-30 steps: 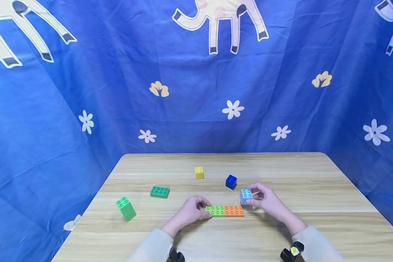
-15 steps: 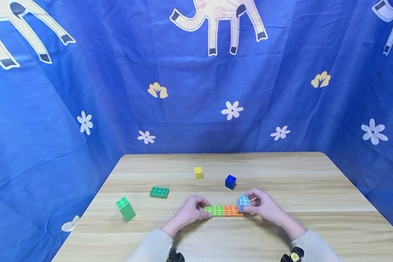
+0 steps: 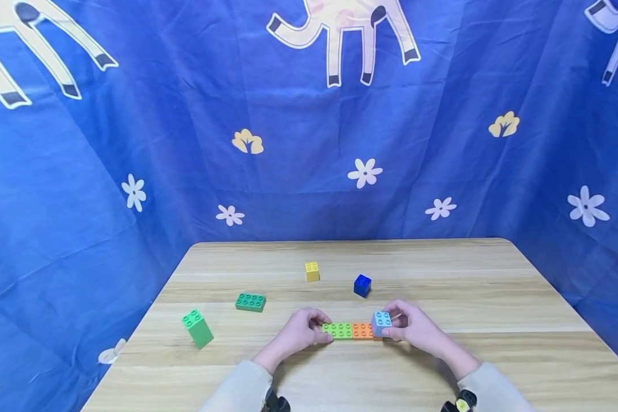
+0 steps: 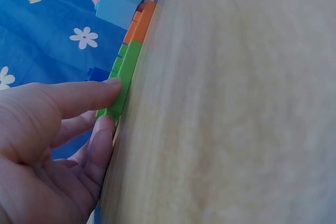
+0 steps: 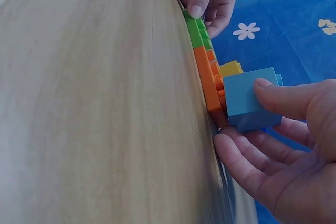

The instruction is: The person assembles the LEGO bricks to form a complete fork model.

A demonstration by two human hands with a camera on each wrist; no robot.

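A lime green brick (image 3: 338, 331) and an orange brick (image 3: 361, 331) lie end to end on the table. My left hand (image 3: 304, 332) grips the lime brick's left end between thumb and fingers. In my right hand (image 3: 411, 325) is a light blue square brick (image 3: 381, 323), pinched over the right end of the orange brick. The right wrist view has the light blue brick (image 5: 252, 99) right at the studs of the orange brick (image 5: 210, 85), slightly tilted. From the left wrist view, the lime brick (image 4: 123, 80) sits flat, its near end between my fingers.
A dark blue brick (image 3: 363, 285) and a yellow brick (image 3: 312, 271) stand farther back on the wooden table (image 3: 443, 263). To the left are a dark green brick (image 3: 250, 302) and a tall green brick (image 3: 198, 329). A blue patterned cloth (image 3: 298, 200) hangs behind the table.
My right hand has brought the light blue brick left and down, from beyond the orange brick's right end to over that end. My left hand has stayed on the lime brick.
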